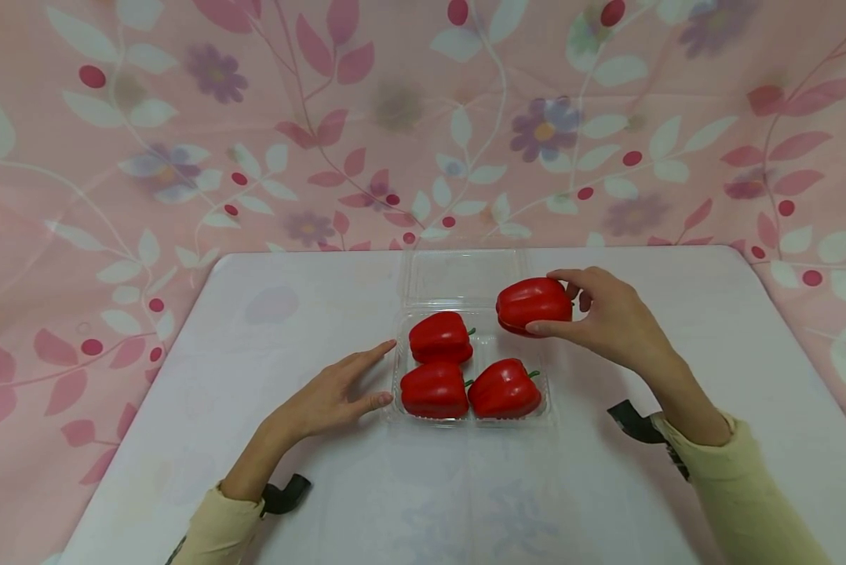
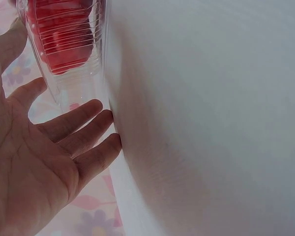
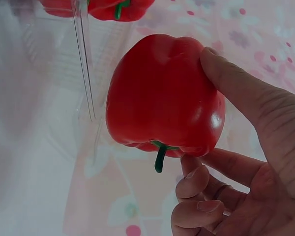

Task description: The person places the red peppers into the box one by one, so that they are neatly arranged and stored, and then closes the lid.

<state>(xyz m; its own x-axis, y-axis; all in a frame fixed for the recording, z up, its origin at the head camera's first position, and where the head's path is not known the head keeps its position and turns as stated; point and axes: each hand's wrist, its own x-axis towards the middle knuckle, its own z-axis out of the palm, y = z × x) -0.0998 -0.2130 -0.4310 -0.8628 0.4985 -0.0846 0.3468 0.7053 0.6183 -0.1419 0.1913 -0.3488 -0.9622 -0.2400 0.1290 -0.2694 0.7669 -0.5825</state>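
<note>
My right hand (image 1: 610,318) grips a red bell pepper (image 1: 534,306) between thumb and fingers, over the back right part of a clear plastic clamshell box (image 1: 546,404). In the right wrist view the held bell pepper (image 3: 162,98) shows its dark green stem. Inside the box lie a bell pepper (image 1: 440,337) at the back left, another (image 1: 434,390) at the front left and a third (image 1: 505,389) at the front right. My left hand (image 1: 334,396) is at the box's left side, fingers spread and thumb apart, holding nothing. Whether its fingertips touch the wall cannot be told.
The box's clear lid (image 1: 465,276) lies folded back toward the rear edge of the white-covered table (image 1: 310,298). Behind the table hangs a pink floral cloth (image 1: 423,118). A dark wrist mount (image 1: 635,424) sits by the right sleeve, another (image 1: 286,494) by the left.
</note>
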